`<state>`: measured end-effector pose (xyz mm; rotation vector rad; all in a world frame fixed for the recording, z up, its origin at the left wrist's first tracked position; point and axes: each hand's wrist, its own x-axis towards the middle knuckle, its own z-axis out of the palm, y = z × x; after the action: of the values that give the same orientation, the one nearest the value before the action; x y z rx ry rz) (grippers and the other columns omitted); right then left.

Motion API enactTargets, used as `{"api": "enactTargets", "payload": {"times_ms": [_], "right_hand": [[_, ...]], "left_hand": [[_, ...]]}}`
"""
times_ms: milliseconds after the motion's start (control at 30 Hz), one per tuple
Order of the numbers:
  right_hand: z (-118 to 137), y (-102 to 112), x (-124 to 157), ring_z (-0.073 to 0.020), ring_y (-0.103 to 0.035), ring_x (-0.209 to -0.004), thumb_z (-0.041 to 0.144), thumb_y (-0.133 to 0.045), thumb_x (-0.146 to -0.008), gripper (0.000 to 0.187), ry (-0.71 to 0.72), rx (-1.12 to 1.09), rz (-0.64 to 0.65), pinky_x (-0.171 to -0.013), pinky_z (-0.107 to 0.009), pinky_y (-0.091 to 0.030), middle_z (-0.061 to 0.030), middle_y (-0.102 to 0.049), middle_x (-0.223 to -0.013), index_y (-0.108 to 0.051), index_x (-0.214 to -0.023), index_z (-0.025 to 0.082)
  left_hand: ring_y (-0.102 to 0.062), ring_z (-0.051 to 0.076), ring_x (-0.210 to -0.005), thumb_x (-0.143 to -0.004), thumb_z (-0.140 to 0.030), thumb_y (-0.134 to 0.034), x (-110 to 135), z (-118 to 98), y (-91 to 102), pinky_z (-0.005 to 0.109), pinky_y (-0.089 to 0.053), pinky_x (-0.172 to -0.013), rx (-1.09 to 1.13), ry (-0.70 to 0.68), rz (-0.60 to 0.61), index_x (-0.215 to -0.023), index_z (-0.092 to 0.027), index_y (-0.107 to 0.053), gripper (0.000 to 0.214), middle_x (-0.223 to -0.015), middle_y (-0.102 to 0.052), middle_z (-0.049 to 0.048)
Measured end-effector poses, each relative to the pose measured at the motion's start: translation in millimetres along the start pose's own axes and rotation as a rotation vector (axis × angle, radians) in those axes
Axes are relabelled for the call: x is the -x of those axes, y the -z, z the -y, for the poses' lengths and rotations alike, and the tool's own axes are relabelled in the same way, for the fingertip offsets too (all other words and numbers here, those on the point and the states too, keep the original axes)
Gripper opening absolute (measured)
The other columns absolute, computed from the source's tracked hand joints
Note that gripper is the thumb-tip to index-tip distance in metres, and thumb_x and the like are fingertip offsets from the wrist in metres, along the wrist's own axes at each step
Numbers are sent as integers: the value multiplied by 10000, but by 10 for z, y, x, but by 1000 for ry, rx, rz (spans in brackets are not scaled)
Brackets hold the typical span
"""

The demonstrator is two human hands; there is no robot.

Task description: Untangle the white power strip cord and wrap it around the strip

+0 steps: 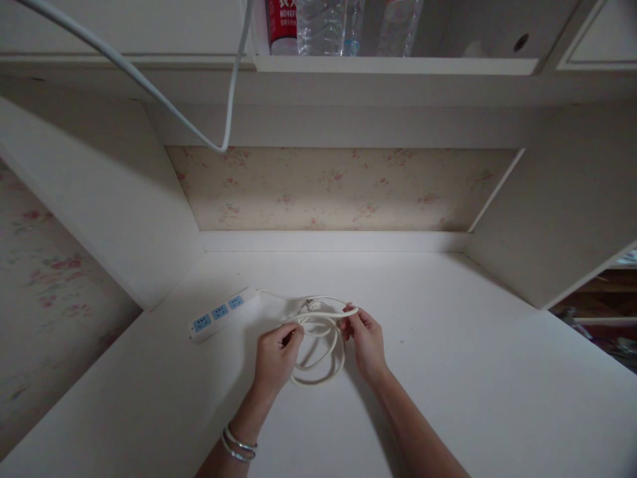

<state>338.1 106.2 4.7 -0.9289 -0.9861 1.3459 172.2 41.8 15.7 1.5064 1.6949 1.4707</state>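
Note:
A white power strip (219, 315) with blue socket faces lies aslant on the white desk, left of my hands. Its cream power cord (318, 382) runs from the strip's right end into loose loops between my two hands. My left hand (279, 352) is closed, pinching the cord at the left side of the loops. My right hand (365, 335) pinches a bend of the cord at the right side, fingers pressed together. Behind the loops, the cord's plug (312, 305) shows in part among the strands.
The white desk (448, 385) is boxed in by side panels and a floral back wall (323, 189). Overhead, a shelf (398, 65) holds several plastic bottles (321, 26). A thick white cable (149, 89) hangs down at upper left. Another shelf unit (604, 299) stands at far right.

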Motion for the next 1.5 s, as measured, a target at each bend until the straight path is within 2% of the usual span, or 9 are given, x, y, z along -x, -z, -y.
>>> {"api": "enactTargets", "payload": {"times_ms": [233, 433, 600, 767, 867, 933, 1067, 1267, 1500], "right_hand": [[-23, 19, -33, -130, -512, -598, 486, -650, -769, 336, 1, 11, -34, -567, -241, -413, -30, -628, -726, -660, -860, 163], [23, -15, 19, -180, -563, -797, 484, -632, -781, 331, 111, 174, 16, -776, -290, -444, -45, -649, -824, -666, -899, 177], [24, -21, 49, -128, -490, -623, 449, -655, -768, 285, 82, 123, 108, -583, -231, -396, -9, -587, -696, -648, -849, 175], [40, 2, 118, -85, -371, -467, 425, -657, -759, 279, 16, 255, 198, -454, -214, -273, 24, -511, -521, -654, -709, 150], [65, -5, 158, -101, -432, -487, 456, -647, -768, 348, 14, 312, 263, -478, -219, -330, 12, -522, -507, -627, -612, 146], [59, -11, 154, -100, -437, -466, 486, -632, -779, 383, -10, 274, 277, -476, -222, -359, 18, -507, -484, -608, -595, 151], [7, -2, 72, -68, -313, -344, 531, -623, -778, 425, -92, 180, 158, -381, -210, -293, 63, -388, -369, -549, -571, 167], [-11, 73, -70, -55, -295, -302, 534, -639, -766, 392, -307, -46, -3, -327, -183, -268, 93, -345, -364, -533, -651, 175], [-52, 127, -136, -33, -277, -299, 396, -599, -838, 273, -383, -261, -71, -356, -175, -353, 83, -406, -429, -540, -708, 163]], "left_hand": [[-387, 101, -502, -797, -313, -525, -24, 47, 24, 197, -279, -483, -40, 71, 7, -561, -162, -588, 287, -486, -391, -44], [-443, 110, -503, -806, -350, -534, -52, 100, -7, 205, -283, -502, -157, 59, -30, -569, -160, -629, 318, -482, -468, -37], [-535, 145, -554, -825, -355, -542, -78, 145, -25, 229, -356, -564, -154, 47, 15, -706, -178, -715, 274, -569, -618, -5], [-601, 204, -797, -772, -303, -631, -111, 201, -62, 283, -443, -708, -72, -18, -14, -740, -219, -740, 141, -826, -682, 53], [-587, 223, -923, -741, -298, -675, -111, 213, -83, 283, -461, -704, -36, -39, -40, -699, -223, -741, 108, -1001, -649, 83], [-593, 216, -907, -780, -301, -642, -105, 205, -85, 288, -463, -709, -25, -28, 19, -726, -220, -741, 139, -987, -657, 81], [-599, 179, -774, -846, -308, -572, -92, 164, -70, 268, -457, -689, -9, -57, 122, -721, -200, -726, 226, -810, -654, 53], [-602, 154, -805, -871, -319, -555, -70, 108, -58, 219, -496, -634, 69, -103, 139, -864, -183, -734, 225, -939, -609, 64], [-503, 29, -499, -879, -348, -553, -38, 92, -50, 170, -456, -396, 203, -54, 52, -964, -172, -714, 253, -1038, -527, 53]]}}
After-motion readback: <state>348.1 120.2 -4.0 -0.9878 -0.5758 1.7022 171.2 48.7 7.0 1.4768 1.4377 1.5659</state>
